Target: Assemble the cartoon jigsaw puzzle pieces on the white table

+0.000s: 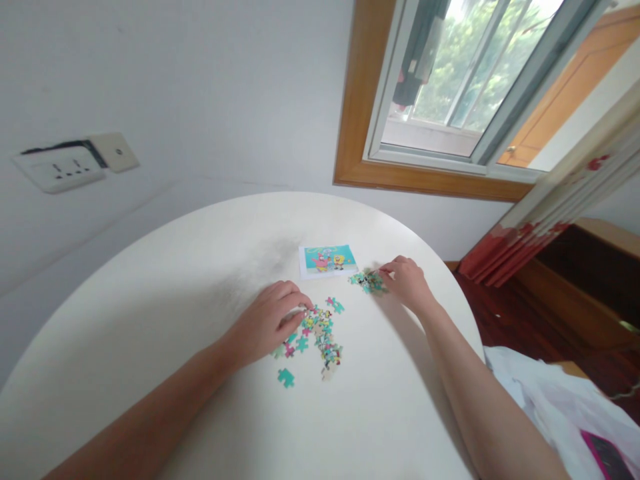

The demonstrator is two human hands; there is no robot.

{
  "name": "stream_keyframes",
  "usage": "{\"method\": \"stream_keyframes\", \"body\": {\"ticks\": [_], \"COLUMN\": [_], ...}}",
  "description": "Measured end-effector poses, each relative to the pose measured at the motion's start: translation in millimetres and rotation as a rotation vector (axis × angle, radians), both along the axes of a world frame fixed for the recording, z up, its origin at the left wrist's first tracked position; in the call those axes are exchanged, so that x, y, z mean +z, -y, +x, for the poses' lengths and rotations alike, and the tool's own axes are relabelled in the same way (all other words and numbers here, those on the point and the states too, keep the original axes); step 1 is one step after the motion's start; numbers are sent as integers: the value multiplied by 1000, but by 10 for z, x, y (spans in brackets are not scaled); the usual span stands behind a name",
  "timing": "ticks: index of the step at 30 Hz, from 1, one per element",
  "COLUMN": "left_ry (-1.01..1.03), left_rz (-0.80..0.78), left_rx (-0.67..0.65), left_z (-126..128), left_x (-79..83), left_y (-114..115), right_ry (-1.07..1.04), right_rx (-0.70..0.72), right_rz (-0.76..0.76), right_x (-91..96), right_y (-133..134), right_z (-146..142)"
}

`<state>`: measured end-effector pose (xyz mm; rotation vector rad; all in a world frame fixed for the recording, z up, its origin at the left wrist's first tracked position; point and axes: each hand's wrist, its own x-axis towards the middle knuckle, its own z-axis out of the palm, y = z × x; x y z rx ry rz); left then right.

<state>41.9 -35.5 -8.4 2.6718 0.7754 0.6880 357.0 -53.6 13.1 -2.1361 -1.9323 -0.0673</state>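
Note:
My left hand [273, 319] rests on the round white table [175, 320] with its fingers curled down, fingertips touching the left side of a loose heap of small colourful puzzle pieces [320, 337]. One teal piece [286, 378] lies apart near me. My right hand [407, 280] has its fingers bent and pressed together at a small joined cluster of pieces [367, 281] further right. A small picture card [327, 259] with cartoon figures lies flat just behind both groups.
A white wall with a socket plate [63, 168] is on the left. A wood-framed window [450, 100] and a red-and-cream curtain [545, 207] are at the right. White cloth [550, 393] and a dark pink-edged object [607, 457] lie off the table's right edge.

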Motion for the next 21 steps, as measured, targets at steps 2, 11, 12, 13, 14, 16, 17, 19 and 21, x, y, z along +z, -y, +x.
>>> {"method": "stream_keyframes", "body": {"ticks": [2,11,12,13,14,16,17,19,21], "left_ry": [3,-3,-4,-3,-3,-3,-3,-2,2], "left_rz": [-1,-8,-9,-10,-11,-10,-9,-9,-11], "left_rx": [-3,0,-1,-3,-5,-6,-7,-6,-7], "left_z": [2,-5,-4,-4,-4,-4,-4,-3,-1], "left_x": [9,-38,-40,-40,-39,-35,-32,-26,-18], "left_y": [8,-16,-17,-15,-13,-9,-8,-7,-6], "right_ry": [-25,-27,-15,-6,0,7,9,12,14], "right_rx": [-6,43,41,40,40,45,47,49,46], "right_rz": [18,0,-14,-25,-34,-36,-29,-10,-7], "right_x": [30,-21,-27,-27,-25,-16,-13,-16,-28], "right_y": [21,-10,-13,-12,-9,5,12,20,18], "right_z": [-5,-54,-52,-49,-47,-43,-41,-37,-31]}}
